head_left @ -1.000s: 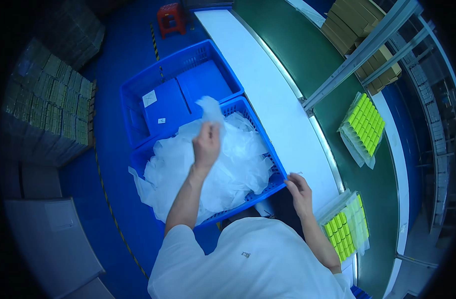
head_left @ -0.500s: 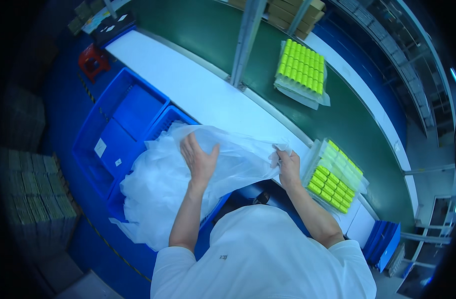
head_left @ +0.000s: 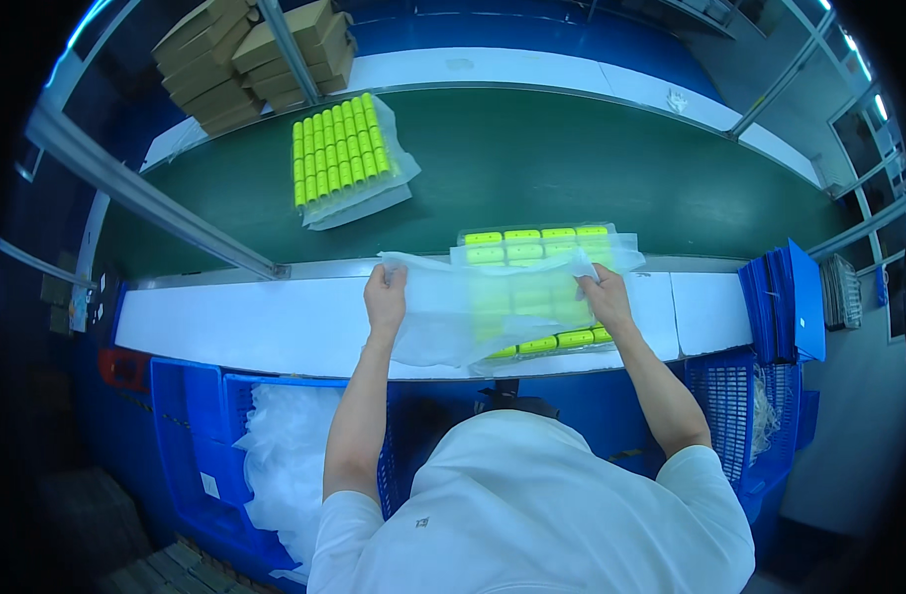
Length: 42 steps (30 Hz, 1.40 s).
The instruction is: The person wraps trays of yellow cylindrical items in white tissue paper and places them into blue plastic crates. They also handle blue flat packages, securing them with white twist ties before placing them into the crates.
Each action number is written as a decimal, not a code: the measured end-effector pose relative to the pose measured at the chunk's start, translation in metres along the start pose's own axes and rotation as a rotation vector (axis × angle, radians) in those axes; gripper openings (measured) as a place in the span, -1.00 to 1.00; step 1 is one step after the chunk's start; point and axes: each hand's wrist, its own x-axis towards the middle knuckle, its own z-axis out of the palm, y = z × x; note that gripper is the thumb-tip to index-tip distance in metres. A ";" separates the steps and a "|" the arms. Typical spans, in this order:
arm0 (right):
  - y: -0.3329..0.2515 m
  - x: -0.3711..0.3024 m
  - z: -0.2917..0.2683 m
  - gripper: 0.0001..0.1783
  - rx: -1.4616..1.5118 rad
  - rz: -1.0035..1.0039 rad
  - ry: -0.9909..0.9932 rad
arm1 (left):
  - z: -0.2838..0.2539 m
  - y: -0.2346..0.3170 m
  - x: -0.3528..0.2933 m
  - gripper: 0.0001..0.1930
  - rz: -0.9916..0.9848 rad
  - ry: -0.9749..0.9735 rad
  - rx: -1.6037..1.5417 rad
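Observation:
Stretched between my two hands is a thin, see-through white sheet [head_left: 438,312]. My left hand [head_left: 385,297] pinches its upper left corner above the white bench. On the other side my right hand [head_left: 604,297] grips the sheet near its right end. Part of the sheet hangs over a tray of yellow-green cylinders [head_left: 557,343], which show dimly through it. Another translucent layer covers some of the cylinders at the tray's far side. Whether the held sheet touches the cylinders cannot be told.
A second block of yellow-green cylinders [head_left: 340,150] lies on the green conveyor belt [head_left: 532,148]. At lower left, a blue crate [head_left: 188,416] stands beside a heap of white sheets [head_left: 290,455]. Blue folded boards [head_left: 785,297] stand at right above a blue basket [head_left: 718,406]. Cardboard boxes [head_left: 210,64] are stacked beyond.
My view has turned from the heap of white sheets toward the bench. Both hands have brought a sheet from the heap to the tray, and my left hand has closed on its corner.

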 end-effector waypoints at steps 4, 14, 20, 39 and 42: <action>0.051 0.057 -0.046 -0.62 -0.230 -0.020 0.046 | 0.086 0.035 -0.001 -0.48 0.041 0.068 0.445; 0.104 0.115 -0.082 -0.54 -0.413 -0.079 -0.092 | 0.146 0.060 -0.062 -0.25 0.732 -0.394 0.852; 0.057 0.111 -0.126 -0.45 -0.406 -0.371 0.270 | 0.165 0.039 -0.087 -0.17 0.605 -0.458 0.966; 0.111 0.038 -0.145 -0.05 -0.671 -0.630 -0.475 | 0.179 0.064 -0.093 -0.16 0.464 -0.505 0.956; 0.094 0.060 -0.119 -0.21 -0.640 -0.632 -0.307 | 0.180 0.069 -0.081 -0.20 0.596 -0.397 0.862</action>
